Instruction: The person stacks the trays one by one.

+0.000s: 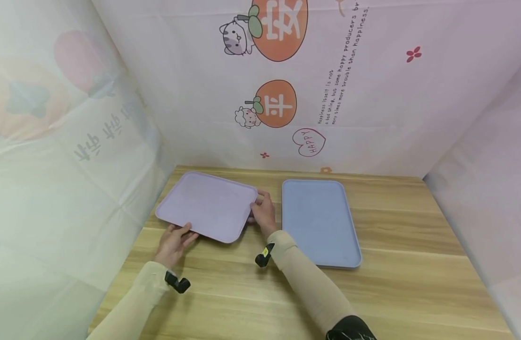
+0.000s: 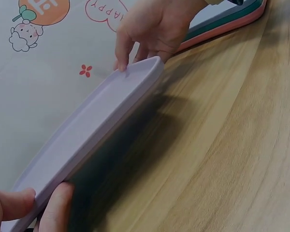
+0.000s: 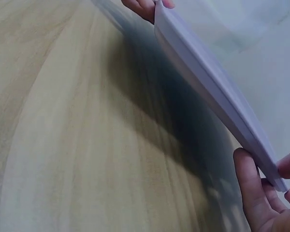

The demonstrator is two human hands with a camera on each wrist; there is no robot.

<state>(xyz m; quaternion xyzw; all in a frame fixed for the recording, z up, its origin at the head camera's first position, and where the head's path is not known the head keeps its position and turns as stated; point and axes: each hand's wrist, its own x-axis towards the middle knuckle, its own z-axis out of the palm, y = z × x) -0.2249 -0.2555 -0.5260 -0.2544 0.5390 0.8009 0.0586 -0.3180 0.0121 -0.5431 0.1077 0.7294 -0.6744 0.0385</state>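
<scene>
A lilac tray point(image 1: 209, 206) hangs just above the wooden table point(image 1: 405, 278), held by both hands. My left hand point(image 1: 174, 242) pinches its near left edge, thumb on top and fingers underneath. My right hand point(image 1: 264, 212) grips its right corner. In the left wrist view the lilac tray point(image 2: 94, 125) runs from my left hand point(image 2: 31, 208) up to my right hand point(image 2: 154, 29), with a shadow beneath it. The right wrist view shows the lilac tray point(image 3: 210, 84) edge-on, my right hand point(image 3: 266, 195) pinching its near end and my left hand point(image 3: 147, 7) at the far end.
A blue tray point(image 1: 320, 222) lies flat on the table right of the hands; in the left wrist view it tops a stack of trays point(image 2: 222, 26) with green and pink edges. Printed sheet walls point(image 1: 349, 94) close in the back and both sides.
</scene>
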